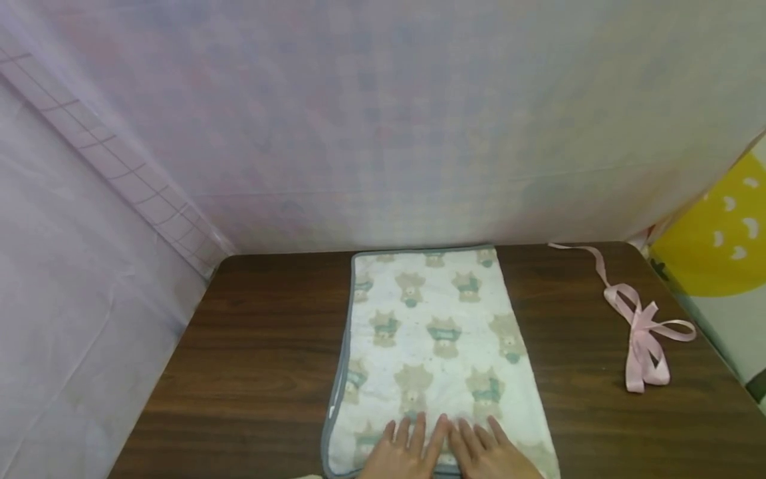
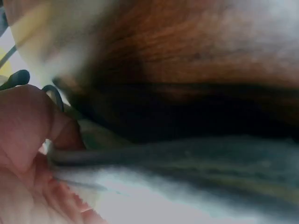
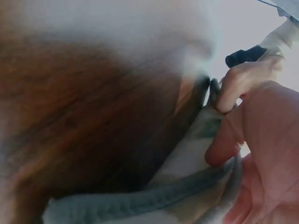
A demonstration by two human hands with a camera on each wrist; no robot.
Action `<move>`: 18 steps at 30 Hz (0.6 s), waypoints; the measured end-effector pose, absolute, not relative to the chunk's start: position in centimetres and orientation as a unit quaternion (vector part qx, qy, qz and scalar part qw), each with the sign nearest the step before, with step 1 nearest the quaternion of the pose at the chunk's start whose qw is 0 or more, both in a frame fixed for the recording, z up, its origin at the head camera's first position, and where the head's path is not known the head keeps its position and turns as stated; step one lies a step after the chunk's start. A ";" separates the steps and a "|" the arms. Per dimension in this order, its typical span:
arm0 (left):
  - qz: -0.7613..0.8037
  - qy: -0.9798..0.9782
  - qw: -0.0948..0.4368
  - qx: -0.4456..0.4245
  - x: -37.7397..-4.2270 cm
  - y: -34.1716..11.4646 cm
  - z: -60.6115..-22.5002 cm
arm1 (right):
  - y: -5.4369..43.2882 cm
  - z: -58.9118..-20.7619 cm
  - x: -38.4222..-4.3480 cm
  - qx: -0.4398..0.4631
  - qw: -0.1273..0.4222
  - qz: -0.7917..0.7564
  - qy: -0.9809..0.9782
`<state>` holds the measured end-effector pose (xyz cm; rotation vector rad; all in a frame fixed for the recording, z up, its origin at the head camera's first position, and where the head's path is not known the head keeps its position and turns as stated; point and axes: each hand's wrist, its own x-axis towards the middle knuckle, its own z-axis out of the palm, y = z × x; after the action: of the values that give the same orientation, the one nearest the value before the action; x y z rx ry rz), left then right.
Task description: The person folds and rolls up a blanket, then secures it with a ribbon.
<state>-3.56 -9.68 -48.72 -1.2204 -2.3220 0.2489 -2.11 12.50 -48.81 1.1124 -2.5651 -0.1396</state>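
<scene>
A folded bear-print cloth (image 1: 443,332), white with grey-blue binding, lies flat on the brown wooden table (image 1: 257,359). Side by side at its near edge are my left hand (image 1: 397,459) and right hand (image 1: 493,459), fingers lying over the top layer. In the left wrist view, the cloth's bound edge (image 2: 140,156) passes between the left thumb and fingers, which pinch it. The right wrist view likewise has the right thumb (image 3: 222,142) and fingers gripping the binding (image 3: 140,200). Both thumbs are hidden in the head view.
A pink ribbon bow (image 1: 643,332) with a trailing tail lies on the table's right side. Pale curtains (image 1: 383,133) hang behind and at the left. A yellow printed panel (image 1: 718,233) stands beyond the right edge.
</scene>
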 end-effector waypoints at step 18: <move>0.041 -0.865 -0.079 -0.493 -5.0 -13.6 -45.8 | 12.4 -49.9 -0.8 0.305 0.149 -0.029 -0.940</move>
<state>-5.03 -13.61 -45.79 -1.6322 -2.8653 0.1352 -0.75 12.43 -49.85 0.8759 -2.7036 -0.0821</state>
